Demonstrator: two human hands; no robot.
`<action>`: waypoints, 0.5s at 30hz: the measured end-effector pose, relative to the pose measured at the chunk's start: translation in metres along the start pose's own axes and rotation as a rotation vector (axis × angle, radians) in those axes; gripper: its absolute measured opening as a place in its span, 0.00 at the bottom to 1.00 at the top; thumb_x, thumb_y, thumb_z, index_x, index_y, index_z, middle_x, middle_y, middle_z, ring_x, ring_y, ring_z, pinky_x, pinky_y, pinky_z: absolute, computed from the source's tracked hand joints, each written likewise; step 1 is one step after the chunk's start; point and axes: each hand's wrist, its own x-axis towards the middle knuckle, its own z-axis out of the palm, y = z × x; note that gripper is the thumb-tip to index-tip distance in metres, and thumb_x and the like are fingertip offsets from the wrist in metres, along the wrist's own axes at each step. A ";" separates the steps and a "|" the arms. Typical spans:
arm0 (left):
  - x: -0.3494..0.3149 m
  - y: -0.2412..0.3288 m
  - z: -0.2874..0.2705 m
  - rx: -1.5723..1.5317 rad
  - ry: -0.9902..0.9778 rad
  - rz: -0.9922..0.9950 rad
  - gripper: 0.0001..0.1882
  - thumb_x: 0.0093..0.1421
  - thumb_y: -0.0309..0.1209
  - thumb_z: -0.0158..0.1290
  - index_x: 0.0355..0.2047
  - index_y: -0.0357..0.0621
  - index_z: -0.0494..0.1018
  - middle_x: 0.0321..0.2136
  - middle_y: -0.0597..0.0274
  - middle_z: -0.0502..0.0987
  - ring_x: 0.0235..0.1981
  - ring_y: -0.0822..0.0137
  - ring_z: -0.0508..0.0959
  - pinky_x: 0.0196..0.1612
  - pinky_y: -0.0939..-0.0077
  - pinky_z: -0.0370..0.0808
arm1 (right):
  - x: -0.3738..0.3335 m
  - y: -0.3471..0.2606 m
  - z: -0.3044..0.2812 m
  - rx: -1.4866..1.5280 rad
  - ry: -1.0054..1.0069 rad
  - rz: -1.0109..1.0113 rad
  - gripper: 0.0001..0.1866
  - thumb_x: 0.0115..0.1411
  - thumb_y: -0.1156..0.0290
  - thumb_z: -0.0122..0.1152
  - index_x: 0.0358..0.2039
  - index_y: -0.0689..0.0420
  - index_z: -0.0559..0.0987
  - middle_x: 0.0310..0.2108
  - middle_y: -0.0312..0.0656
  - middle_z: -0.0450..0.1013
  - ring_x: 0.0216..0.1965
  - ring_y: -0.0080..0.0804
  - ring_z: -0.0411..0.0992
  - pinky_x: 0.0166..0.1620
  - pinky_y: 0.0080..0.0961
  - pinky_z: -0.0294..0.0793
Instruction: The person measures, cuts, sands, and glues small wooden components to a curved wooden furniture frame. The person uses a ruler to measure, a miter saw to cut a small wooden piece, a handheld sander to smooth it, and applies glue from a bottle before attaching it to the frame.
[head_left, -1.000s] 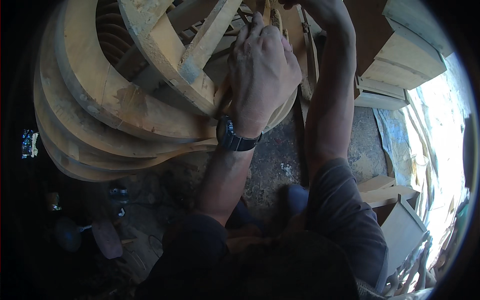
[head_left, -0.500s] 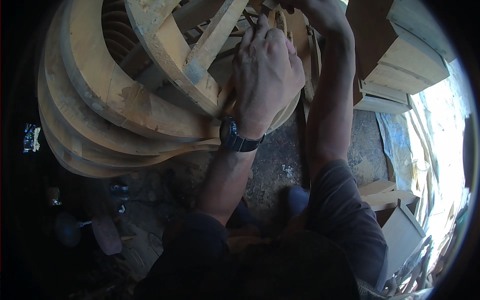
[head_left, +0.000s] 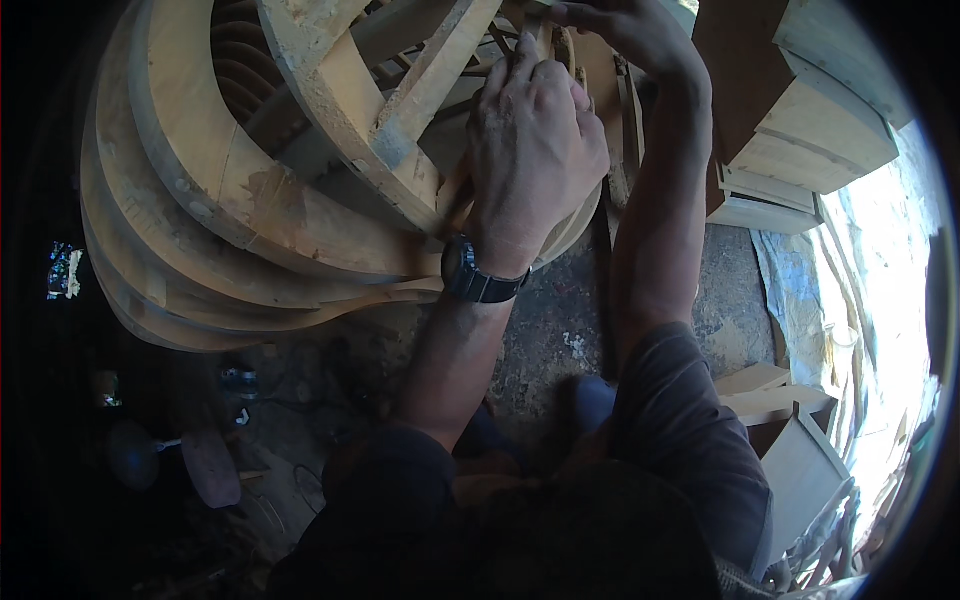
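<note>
My left hand [head_left: 540,145], with a dark watch [head_left: 470,272] on its wrist, is closed over a part of a curved wooden frame [head_left: 320,225]. Its index finger stretches forward along a narrow pale strip of wood; the other fingers curl under, and what they grip is hidden. At the top edge my right hand [head_left: 635,35] bends inward from the wrist, partly cut off by the picture. Its fingertips meet a small flat piece [head_left: 538,8] just ahead of my left index finger; I cannot tell its kind.
Wooden box-like pieces [head_left: 810,120] stand at the upper right, and more pale boards [head_left: 800,455] lie at the lower right. A bluish sheet [head_left: 790,290] borders the bright right side. Lower left, in shadow, is a pinkish rounded object [head_left: 212,470] on the dark floor [head_left: 560,330].
My right hand has come slightly down and toward me, so more of its fingers shows. My left hand stays almost in place. The view has shifted a little.
</note>
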 end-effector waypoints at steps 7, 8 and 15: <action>-0.001 0.000 -0.004 -0.021 -0.045 -0.033 0.04 0.57 0.25 0.56 0.31 0.38 0.73 0.44 0.32 0.79 0.59 0.35 0.74 0.62 0.44 0.70 | -0.006 -0.007 0.014 0.589 0.156 0.125 0.10 0.70 0.72 0.57 0.48 0.63 0.81 0.31 0.34 0.74 0.30 0.23 0.71 0.39 0.25 0.74; 0.000 0.001 -0.003 0.000 -0.029 -0.010 0.04 0.57 0.25 0.56 0.31 0.38 0.73 0.45 0.32 0.79 0.59 0.35 0.74 0.62 0.44 0.70 | -0.005 -0.005 0.012 0.585 0.158 0.122 0.10 0.70 0.72 0.57 0.48 0.63 0.81 0.31 0.34 0.74 0.30 0.23 0.71 0.39 0.25 0.74; 0.002 0.004 -0.002 -0.030 -0.057 -0.028 0.04 0.57 0.25 0.55 0.31 0.38 0.73 0.47 0.31 0.78 0.59 0.36 0.74 0.62 0.44 0.69 | -0.003 0.013 0.008 0.505 -0.028 0.013 0.10 0.69 0.73 0.59 0.47 0.64 0.80 0.34 0.36 0.77 0.33 0.23 0.74 0.39 0.22 0.75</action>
